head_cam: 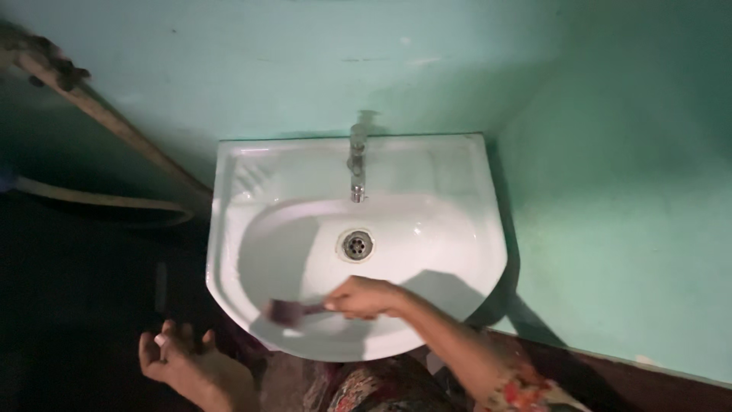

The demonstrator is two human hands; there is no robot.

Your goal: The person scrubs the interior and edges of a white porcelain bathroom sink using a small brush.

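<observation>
- The right hand (362, 296) reaches over the front part of the white wash basin (465, 229), its fingers wrapped around the handle of a small dark brush (288, 310).
- The brush lies low inside the bowl, near the front rim, its blurred head pointing to the left; whether the bristles touch the porcelain cannot be told.
- The left hand (183, 362) hangs below and to the left of the basin, outside the bowl, palm up with fingers loosely spread and holding nothing.
- The round metal drain (356, 244) sits in the middle of the bowl, just beyond the right hand and apart from the brush.
- A metal tap (357, 164) stands at the back rim, its spout over the bowl.
- The basin hangs on a green wall (610, 191).
- A pale pipe (114, 122) slants down the wall at the left, well apart from both hands.
- Nothing lies between the brush and the drain.
</observation>
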